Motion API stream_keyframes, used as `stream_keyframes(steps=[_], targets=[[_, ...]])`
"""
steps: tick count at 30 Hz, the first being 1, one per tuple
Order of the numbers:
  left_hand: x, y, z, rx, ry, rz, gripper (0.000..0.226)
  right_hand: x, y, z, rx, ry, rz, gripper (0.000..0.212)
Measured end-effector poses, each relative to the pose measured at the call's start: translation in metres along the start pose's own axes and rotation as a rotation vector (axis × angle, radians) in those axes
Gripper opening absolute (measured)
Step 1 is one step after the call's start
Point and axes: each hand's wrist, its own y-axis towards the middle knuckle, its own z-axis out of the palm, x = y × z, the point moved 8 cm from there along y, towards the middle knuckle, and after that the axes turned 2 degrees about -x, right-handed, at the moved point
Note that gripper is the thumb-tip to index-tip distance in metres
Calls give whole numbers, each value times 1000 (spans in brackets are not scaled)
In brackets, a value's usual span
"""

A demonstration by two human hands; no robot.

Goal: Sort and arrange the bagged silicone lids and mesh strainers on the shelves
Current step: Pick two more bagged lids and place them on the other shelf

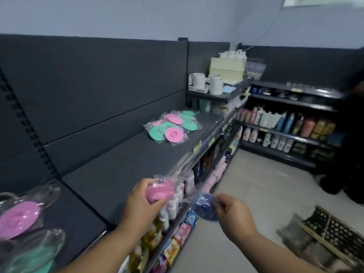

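Sorting appears partway done: left hand (137,201) grasps a pink bagged lid (160,191); right hand (232,211) fingers (218,203) pinch a blue bagged piece (204,206). Near lids (18,219) lie at 8 o'clock; a mixed pile (173,125) awaits on the shelf (122,170) at 12.

- A pile of bagged lids (173,127) is lying far along the shelf (122,170).
- Two other lids (19,219) are lying at its near-left end.
- Possibly a crate (331,233) is sitting rightward on the floor (256,194).
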Motion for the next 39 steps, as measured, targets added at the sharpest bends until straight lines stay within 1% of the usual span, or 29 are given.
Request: stream_keyframes(steps=[3, 7, 12, 16, 20, 25, 26, 29, 30, 31, 32, 34, 35, 36, 37, 38, 39], targets=[[-11, 19, 59, 115, 37, 1, 43, -52, 19, -16, -17, -47, 58, 14], [-29, 63, 109, 163, 38, 33, 44, -92, 61, -21, -18, -101, 117, 14], [-36, 147, 150, 157, 33, 50, 52, -110, 146, -13, -18, -120, 145, 15], [-46, 233, 170, 139, -37, 51, 62, -99, 238, -15, -6, -136, 120, 13], [-64, 311, 176, 61, -80, 49, 68, -72, 329, -30, -63, -80, 51, 10], [-65, 366, 167, -98, -31, 11, 59, -39, 421, -22, -107, 99, -65, 7], [-62, 373, 164, -156, -5, 18, 57, -31, 438, -17, -104, 140, -99, 7], [-46, 390, 154, -350, 126, 112, 48, -6, 483, -2, -80, 226, -221, 10], [-39, 394, 151, -387, 176, 133, 43, 2, 496, 4, -74, 253, -260, 11], [-30, 396, 152, -386, 232, 158, 38, 7, 506, 8, -73, 274, -282, 12], [-24, 397, 153, -379, 305, 172, 34, 11, 516, 15, -53, 286, -317, 12], [-4, 394, 159, -372, 468, 194, 37, 18, 533, 45, 92, 237, -438, 18], [6, 389, 167, -334, 556, 215, 41, 18, 536, 64, 201, 169, -508, 26], [16, 383, 178, -293, 651, 203, 46, 16, 536, 89, 356, 83, -592, 36], [24, 378, 190, -260, 728, 168, 50, 10, 533, 112, 504, -7, -668, 46], [30, 372, 200, -219, 782, 108, 55, 4, 531, 129, 606, -87, -721, 52], [35, 368, 209, -169, 825, 40, 60, -1, 531, 141, 663, -142, -759, 57]])
